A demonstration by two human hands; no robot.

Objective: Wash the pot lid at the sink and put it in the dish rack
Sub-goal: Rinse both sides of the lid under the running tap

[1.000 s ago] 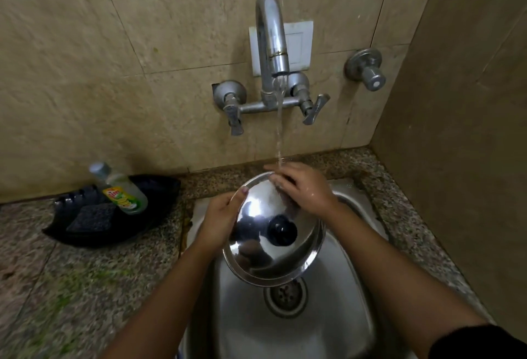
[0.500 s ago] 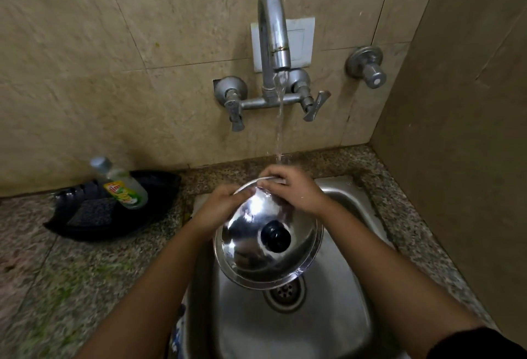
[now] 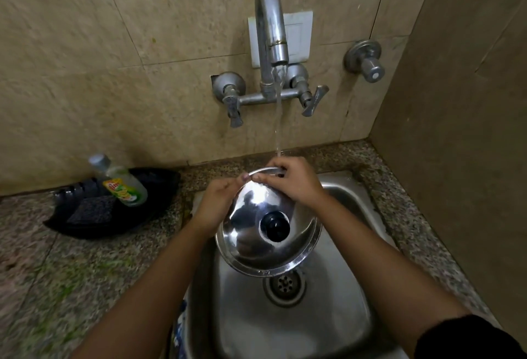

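— Where's the shiny round steel pot lid (image 3: pixel 256 247) now?
— Centre frame, over the steel sink (image 3: pixel 342 316), tipped steeper than a second ago. Left hand (image 3: pixel 215 206) and right hand (image 3: pixel 293 181) both pinch its top rim, closer together, under the tap's water stream (image 3: pixel 278 119).

Glossy metal pot lid (image 3: pixel 251 247), matt steel sink (image 3: pixel 336 327), seemingly speckled-stone counter (image 3: pixel 71 267)

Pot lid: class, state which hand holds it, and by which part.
Both: the left hand and right hand grip the pot lid at its far rim; its black knob is untouched.
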